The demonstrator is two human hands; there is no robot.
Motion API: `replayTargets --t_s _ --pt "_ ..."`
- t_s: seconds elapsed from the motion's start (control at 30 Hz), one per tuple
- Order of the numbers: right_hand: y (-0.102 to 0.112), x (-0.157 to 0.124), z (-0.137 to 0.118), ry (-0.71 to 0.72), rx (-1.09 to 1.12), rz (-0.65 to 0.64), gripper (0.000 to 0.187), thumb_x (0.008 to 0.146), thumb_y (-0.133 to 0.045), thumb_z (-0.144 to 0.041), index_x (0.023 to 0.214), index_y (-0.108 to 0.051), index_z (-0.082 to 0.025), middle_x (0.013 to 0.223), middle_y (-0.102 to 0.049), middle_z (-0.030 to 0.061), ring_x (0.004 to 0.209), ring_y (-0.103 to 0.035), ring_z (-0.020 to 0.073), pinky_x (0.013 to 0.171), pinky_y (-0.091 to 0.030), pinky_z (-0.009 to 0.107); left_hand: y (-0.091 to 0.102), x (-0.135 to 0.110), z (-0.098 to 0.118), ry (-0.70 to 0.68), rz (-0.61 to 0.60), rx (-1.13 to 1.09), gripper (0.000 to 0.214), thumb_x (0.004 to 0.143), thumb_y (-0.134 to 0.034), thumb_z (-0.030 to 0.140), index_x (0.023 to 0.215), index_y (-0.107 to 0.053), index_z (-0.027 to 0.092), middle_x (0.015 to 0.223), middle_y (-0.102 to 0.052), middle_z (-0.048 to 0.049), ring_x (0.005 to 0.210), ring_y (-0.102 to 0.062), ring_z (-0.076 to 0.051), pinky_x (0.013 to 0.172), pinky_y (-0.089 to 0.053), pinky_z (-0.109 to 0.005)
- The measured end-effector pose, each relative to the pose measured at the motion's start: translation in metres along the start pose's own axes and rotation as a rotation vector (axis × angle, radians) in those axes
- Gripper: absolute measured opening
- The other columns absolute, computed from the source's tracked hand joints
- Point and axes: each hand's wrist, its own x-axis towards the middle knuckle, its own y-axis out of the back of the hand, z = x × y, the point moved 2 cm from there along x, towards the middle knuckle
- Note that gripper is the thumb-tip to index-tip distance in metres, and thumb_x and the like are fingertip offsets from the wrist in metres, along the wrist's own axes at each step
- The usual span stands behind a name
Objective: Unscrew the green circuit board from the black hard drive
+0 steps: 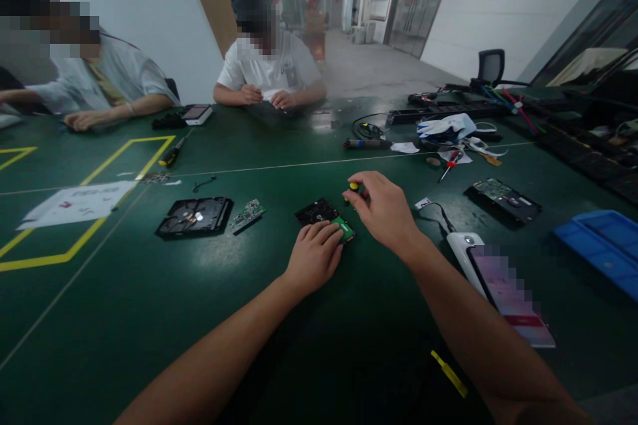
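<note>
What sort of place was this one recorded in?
Probably an electronics workshop, though nothing readable confirms it. On the green table lie a loose circuit board and what looks like a hard drive, and the right hand holds a yellow-topped tool.

Here's my left forearm (219, 345), bare, slanting up from the lower left, and my left hand (315, 255) lies palm down, fingers (310, 232) side by side and gently bent! Across to my right forearm (458, 305), angling in from the lower right: my right hand (383, 209) rides a touch higher, thumb (357, 204) and index finger (367, 178) curved into a pinch. Two hands, close together, just apart!
</note>
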Motion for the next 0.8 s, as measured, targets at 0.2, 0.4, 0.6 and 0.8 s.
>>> replayTargets --t_s 0.2,0.4,0.6,0.8 --pt "0.0005 -0.0007 -0.0033 0.053 0.033 -0.017 0.029 0.103 -0.051 -0.021 0.128 -0.066 -0.024 0.12 -0.067 0.0108 0.109 -0.065 0.0248 0.096 -0.051 0.042 0.0003 0.0002 -0.0003 -0.003 -0.008 -0.004 0.037 0.102 -0.053 0.032 0.137 -0.063 0.026 0.142 -0.066 -0.0077 0.135 -0.055 -0.031 0.11 -0.044 -0.054" --pt "-0.0014 0.0001 -0.0013 0.021 0.035 0.011 0.021 0.103 -0.058 -0.031 0.118 -0.07 -0.025 0.112 -0.068 0.0094 0.102 -0.067 0.024 0.092 -0.052 0.04 -0.0014 0.0001 -0.0003 0.004 -0.006 0.001 0.037 0.102 -0.053 0.032 0.137 -0.063 0.025 0.142 -0.066 -0.0073 0.134 -0.055 -0.032 0.109 -0.044 -0.053" --pt "-0.0023 0.002 -0.0019 0.068 0.028 0.021 0.021 0.1 -0.055 -0.018 0.114 -0.071 -0.021 0.114 -0.071 0.0106 0.108 -0.066 0.0257 0.096 -0.051 0.042 0.0002 0.0003 0.0001 -0.004 -0.002 0.007 0.036 0.103 -0.053 0.032 0.136 -0.063 0.025 0.142 -0.066 -0.007 0.134 -0.056 -0.031 0.109 -0.044 -0.054" --pt "-0.0056 0.001 0.0021 0.096 0.066 0.002 0.034 0.102 -0.045 -0.015 0.128 -0.066 -0.021 0.128 -0.071 0.0111 0.119 -0.065 0.0268 0.106 -0.049 0.048 -0.0004 -0.0005 -0.0007 -0.005 -0.008 0.012 0.037 0.103 -0.053 0.032 0.138 -0.062 0.025 0.142 -0.066 -0.0068 0.134 -0.055 -0.032 0.109 -0.044 -0.054"
